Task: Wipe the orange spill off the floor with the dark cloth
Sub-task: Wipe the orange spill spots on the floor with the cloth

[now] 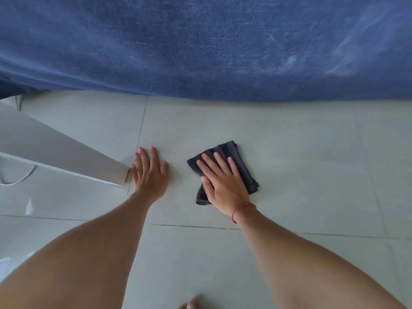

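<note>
A folded dark grey cloth [235, 156] lies flat on the pale tiled floor [301, 175]. My right hand [223, 182] presses down on it with the palm flat and the fingers spread, covering most of the cloth. My left hand [150, 172] rests flat on the bare tile to the left of the cloth, fingers apart, holding nothing. No orange spill shows on the floor; anything under the cloth is hidden. A red string sits around my right wrist.
A large blue fabric surface [200, 45] fills the whole top of the view and overhangs the floor. A white furniture panel [55, 150] juts in from the left, its corner touching my left hand. A thin cable [20, 178] loops below it. My knees fill the bottom corners.
</note>
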Available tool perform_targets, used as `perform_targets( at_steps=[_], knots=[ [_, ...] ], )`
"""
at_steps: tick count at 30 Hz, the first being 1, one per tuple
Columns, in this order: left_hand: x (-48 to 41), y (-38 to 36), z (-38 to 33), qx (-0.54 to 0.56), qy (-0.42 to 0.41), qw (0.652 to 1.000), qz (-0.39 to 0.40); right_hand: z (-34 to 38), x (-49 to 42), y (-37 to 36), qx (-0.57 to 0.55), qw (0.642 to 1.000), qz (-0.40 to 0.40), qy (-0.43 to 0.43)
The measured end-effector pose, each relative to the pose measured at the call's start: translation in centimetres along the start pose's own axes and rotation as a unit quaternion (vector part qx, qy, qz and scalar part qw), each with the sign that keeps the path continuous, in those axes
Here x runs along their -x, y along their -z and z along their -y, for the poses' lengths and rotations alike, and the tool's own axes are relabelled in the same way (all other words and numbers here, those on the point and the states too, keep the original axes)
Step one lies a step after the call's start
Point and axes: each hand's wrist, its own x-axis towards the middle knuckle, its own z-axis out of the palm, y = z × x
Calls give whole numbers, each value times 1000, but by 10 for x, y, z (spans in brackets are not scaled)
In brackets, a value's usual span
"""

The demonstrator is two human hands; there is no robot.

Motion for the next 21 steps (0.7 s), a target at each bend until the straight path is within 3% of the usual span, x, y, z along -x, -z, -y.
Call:
perform_targets(
  at_steps=[2, 4, 8, 12, 14, 15, 18, 19, 21],
  knots=[
    [7, -5, -20, -7, -44, 999, -31, -37, 23, 10, 1, 996, -23, -86],
    [13, -14, -43, -13, -101, 995, -10, -80, 47, 22, 0, 979, -45, -198],
    [17, -34, -61, -42, -112, 993, 13, -131, 66, 44, -26, 900, -79, -429],
    [17, -37, -60, -50, -110, 993, 0, -111, 26, 42, -53, 861, -95, -497],
    [17, -38, -61, -50, -109, 993, -3, -87, -2, 34, -59, 873, -101, -473],
    [16, -38, -61, -47, -108, 993, -3, -72, -14, 31, -57, 896, -99, -429],
    [14, -36, -61, -49, -99, 994, 25, -31, -31, 23, -33, 981, -18, -191],
    [14, -34, -61, -45, -95, 994, 37, -24, -31, 21, -39, 989, 14, -142],
    [14, -28, -62, 4, -95, 995, 29, -27, -29, 26, -88, 987, 21, -136]
  ],
)
